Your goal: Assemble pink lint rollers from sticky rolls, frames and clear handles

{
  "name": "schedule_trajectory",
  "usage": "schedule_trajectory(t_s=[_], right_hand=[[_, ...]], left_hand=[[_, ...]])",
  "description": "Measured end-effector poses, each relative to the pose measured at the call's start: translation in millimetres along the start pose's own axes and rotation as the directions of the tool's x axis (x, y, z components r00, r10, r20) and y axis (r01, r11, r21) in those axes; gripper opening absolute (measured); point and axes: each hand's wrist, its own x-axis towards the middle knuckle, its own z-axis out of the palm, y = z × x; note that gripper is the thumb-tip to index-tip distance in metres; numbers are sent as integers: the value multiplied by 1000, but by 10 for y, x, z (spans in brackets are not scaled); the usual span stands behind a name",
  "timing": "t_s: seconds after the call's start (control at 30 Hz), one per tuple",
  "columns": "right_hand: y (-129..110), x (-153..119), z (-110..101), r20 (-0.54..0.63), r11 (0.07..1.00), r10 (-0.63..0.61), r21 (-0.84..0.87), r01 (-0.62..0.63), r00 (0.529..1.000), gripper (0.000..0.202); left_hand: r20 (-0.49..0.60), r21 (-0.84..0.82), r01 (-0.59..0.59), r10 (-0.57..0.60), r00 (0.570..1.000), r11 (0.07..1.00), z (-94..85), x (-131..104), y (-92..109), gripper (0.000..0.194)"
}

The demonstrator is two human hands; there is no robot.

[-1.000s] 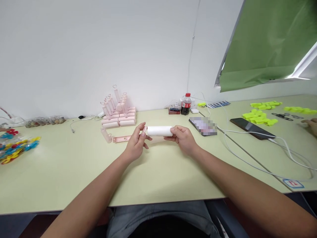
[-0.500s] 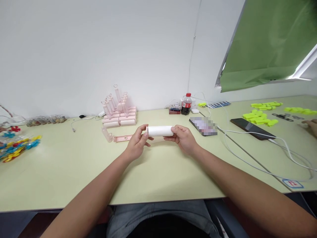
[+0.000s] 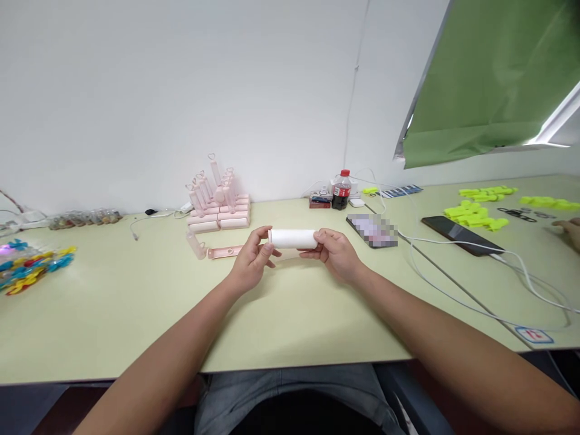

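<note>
A white lint roller [image 3: 293, 238] lies level between my two hands, held above the table, with a thin pink rim at its left end. My left hand [image 3: 254, 255] has its thumb and fingers closed on that pink end. Around the right end, the thumb and fingers of my right hand [image 3: 334, 251] are closed. Just beyond my left hand, a long open pink case half [image 3: 224, 252] and a pale pink handle piece [image 3: 196, 246] lie on the table.
Pink rollers and loop-topped handles are stacked [image 3: 219, 211] by the wall. A cola bottle [image 3: 341, 190], phones [image 3: 460, 237] and white cables are to the right, with neon-yellow pieces [image 3: 473, 214] and another person's hand [image 3: 568, 231]. Colourful flower-like pieces [image 3: 36, 269] lie left.
The dark gap at the roller's left end has closed, and the pink rim sits against the white roll. My hands stay nearly in place. A purple glow shows at far left.
</note>
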Motion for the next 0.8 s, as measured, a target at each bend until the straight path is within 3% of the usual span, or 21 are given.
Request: schedule_trajectory(t_s=[0.3, 0.57, 0.7, 0.8], right_hand=[[8, -4, -1, 9, 1000, 2, -7, -2, 1000, 44], [23, 0, -19, 53, 988, 71, 136, -78, 996, 28], [-34, -23, -29, 191, 952, 101, 266, -151, 976, 30], [-61, -76, 1, 404, 918, 123, 300, -259, 906, 55]], left_hand=[[18, -33, 26, -25, 1000, 999, 8, 7, -39, 55], [-2, 66, 6, -6, 1000, 998, 20, -15, -23, 56], [6, -2, 10, -10, 1000, 1000, 79, -43, 15, 53], [41, 57, -14, 12, 999, 998, 145, -63, -4, 54]])
